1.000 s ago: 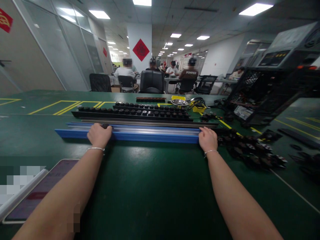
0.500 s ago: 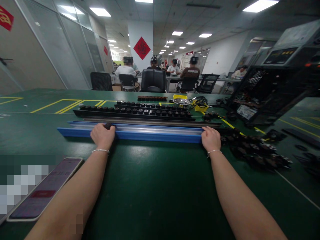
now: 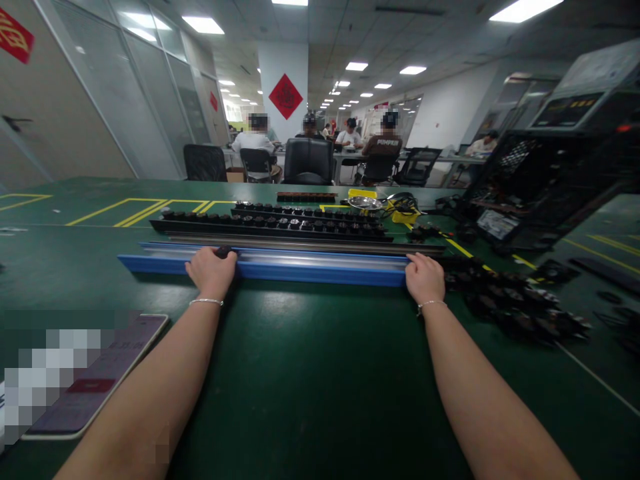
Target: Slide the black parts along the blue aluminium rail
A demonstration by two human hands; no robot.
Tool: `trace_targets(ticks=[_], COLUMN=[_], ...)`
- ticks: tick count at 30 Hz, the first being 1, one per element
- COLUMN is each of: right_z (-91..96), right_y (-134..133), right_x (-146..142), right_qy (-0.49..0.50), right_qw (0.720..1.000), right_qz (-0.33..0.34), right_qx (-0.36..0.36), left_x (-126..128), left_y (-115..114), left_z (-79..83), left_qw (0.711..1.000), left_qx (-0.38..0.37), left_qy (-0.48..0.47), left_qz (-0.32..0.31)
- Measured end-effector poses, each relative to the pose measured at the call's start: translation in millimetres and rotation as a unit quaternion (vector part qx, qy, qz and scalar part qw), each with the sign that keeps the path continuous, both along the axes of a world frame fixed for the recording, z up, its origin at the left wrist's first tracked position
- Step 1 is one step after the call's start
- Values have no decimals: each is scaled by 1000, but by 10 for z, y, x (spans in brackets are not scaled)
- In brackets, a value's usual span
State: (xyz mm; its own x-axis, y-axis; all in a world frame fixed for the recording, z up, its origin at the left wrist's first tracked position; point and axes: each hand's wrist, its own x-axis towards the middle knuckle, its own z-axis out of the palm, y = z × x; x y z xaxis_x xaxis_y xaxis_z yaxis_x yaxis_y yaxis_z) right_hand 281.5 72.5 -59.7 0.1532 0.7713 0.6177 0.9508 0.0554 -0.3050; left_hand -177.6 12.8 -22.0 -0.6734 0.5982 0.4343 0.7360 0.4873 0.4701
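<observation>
A long blue rail (image 3: pixel 310 270) with a silvery channel lies across the green table (image 3: pixel 310 373). My left hand (image 3: pixel 211 272) rests on the rail left of its middle, fingers curled, with a small black part (image 3: pixel 223 252) at its fingertips. My right hand (image 3: pixel 425 278) is closed round the rail's right end. Behind the blue rail lie a dark metal rail (image 3: pixel 305 244) and black rails (image 3: pixel 270 225) filled with several black knob-like parts.
A heap of black parts (image 3: pixel 515 307) lies right of my right hand. A phone (image 3: pixel 95 380) sits at the near left. A black crate and machine (image 3: pixel 545 180) stand at the right. A metal bowl (image 3: pixel 365 203) and yellow item sit farther back. Seated people work beyond the table.
The view has shifted slightly, so the rail and hands sit a little further right in the picture. Both hands keep their places on the blue rail.
</observation>
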Motion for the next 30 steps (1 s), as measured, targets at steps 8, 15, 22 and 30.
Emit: trace_targets(ticks=[8,15,22,30], right_z=[-9,-14,-18,-4], right_y=[6,11,20,-7], right_x=[-6,6,9,-10], right_qy=[4,5,1,8], right_qw=[1000,1000,1000,1000], right_qz=[0,-2,-3,-4], right_qx=[13,3,4,6], left_x=[54,47,64,128], left_y=[-2,6,26,-1], left_z=[7,-1,-22,8], left_qw=[1000,1000,1000,999], left_qx=[1,2,0,-1], left_qy=[-16,-17,-20,-27], left_qz=[-13,-13,-15,-29])
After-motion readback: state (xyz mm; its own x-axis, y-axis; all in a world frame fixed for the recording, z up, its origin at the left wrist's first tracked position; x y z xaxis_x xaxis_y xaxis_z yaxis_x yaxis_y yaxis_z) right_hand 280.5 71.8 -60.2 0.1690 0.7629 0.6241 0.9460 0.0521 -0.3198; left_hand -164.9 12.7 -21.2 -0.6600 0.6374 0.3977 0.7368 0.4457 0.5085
